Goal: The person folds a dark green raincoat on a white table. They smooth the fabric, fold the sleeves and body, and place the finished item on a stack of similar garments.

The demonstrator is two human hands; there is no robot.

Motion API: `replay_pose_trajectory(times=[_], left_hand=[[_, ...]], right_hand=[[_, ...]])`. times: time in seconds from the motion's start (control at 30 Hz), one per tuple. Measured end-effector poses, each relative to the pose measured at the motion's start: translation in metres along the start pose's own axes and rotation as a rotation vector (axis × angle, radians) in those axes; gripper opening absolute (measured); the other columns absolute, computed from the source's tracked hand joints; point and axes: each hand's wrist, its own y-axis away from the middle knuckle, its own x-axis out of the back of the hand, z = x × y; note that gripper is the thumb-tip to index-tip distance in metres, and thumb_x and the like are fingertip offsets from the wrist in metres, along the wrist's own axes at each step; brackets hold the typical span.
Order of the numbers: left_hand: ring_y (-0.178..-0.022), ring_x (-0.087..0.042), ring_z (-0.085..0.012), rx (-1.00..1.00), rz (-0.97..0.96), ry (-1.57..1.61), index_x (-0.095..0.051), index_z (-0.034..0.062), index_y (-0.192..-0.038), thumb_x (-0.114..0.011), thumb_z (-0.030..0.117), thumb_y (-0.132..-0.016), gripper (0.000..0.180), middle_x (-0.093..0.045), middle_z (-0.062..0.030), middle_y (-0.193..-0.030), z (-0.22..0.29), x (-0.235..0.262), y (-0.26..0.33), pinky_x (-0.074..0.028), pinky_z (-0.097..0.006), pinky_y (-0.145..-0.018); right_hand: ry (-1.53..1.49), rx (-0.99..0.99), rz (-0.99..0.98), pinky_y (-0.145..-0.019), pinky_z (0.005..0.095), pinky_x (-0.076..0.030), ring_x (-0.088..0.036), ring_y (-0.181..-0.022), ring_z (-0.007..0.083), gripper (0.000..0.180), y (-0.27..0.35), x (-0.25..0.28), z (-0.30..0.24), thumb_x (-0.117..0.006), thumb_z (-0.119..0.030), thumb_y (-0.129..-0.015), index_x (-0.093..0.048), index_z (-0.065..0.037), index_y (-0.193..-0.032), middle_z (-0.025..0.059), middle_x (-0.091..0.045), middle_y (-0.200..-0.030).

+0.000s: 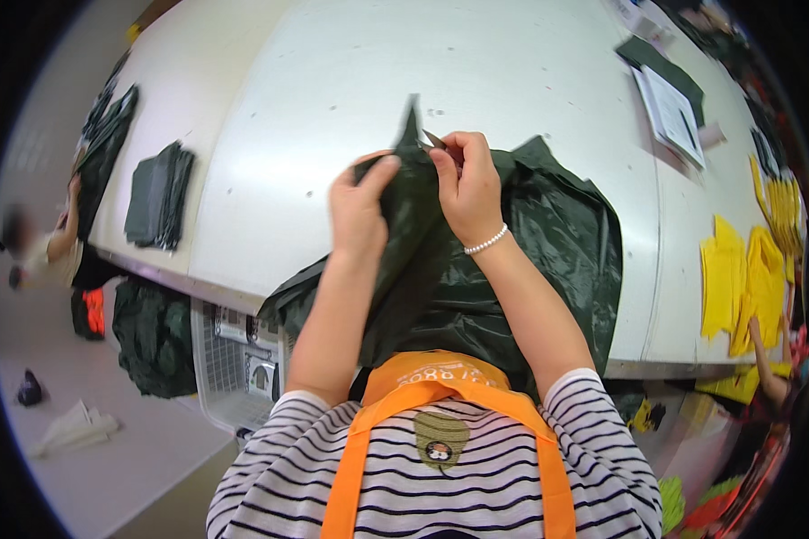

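Note:
A dark green, shiny coated-fabric garment piece lies over the table's near edge and against my apron. My left hand, slightly blurred, is closed on a raised fold of it, thumb on top. A narrow corner of the fabric points up between my hands. Close beside that corner, my right hand is closed around small thread snips. Only their dark pointed tip shows past the fingers, which hide the rest. A white bead bracelet circles my right wrist.
On the white table, a stack of dark green pieces lies left. Papers with a pen lie far right; yellow pieces lie right. A white plastic basket stands below the left edge. Other people work at both sides.

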Motion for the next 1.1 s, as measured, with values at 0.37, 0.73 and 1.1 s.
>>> replay_pose_trajectory(times=[0.37, 0.73, 1.1], left_hand=[[-0.103, -0.052, -0.0199, -0.363, 0.041, -0.769, -0.053, 0.0037, -0.120, -0.062, 0.009, -0.085, 0.036, -0.055, -0.0078, -0.117, -0.029, 0.004, -0.034, -0.041, -0.034, -0.090], [-0.108, -0.056, -0.0249, -0.402, -0.649, -1.129, -0.057, 0.0053, -0.120, -0.067, 0.014, -0.080, 0.042, -0.058, -0.0121, -0.119, -0.138, -0.143, -0.055, -0.044, -0.036, -0.092], [-0.081, -0.059, -0.0225, -0.944, -1.184, -1.210, -0.057, 0.0091, -0.075, -0.075, 0.012, -0.063, 0.022, -0.060, -0.0028, -0.075, -0.107, -0.224, -0.062, -0.039, -0.043, -0.099]], right_hand=[[0.757, -0.905, -0.386, -0.081, 0.0404, -0.050, -0.063, -0.095, 0.0329, 0.026, -0.002, 0.225, 0.276, -0.065, -0.027, -0.081, -0.070, -0.006, -0.095, 0.0159, -0.066, -0.100], [0.230, -0.838, -0.628, -0.064, 0.0279, -0.046, -0.055, -0.065, 0.0125, 0.025, -0.014, 0.234, 0.248, -0.076, -0.022, -0.075, -0.069, -0.001, -0.086, 0.0071, -0.066, -0.075], [0.102, -0.373, -0.243, -0.058, 0.0253, -0.044, -0.055, -0.063, 0.0121, 0.014, -0.017, 0.258, 0.119, -0.068, -0.004, -0.078, -0.070, -0.004, -0.092, 0.0028, -0.060, -0.077]])
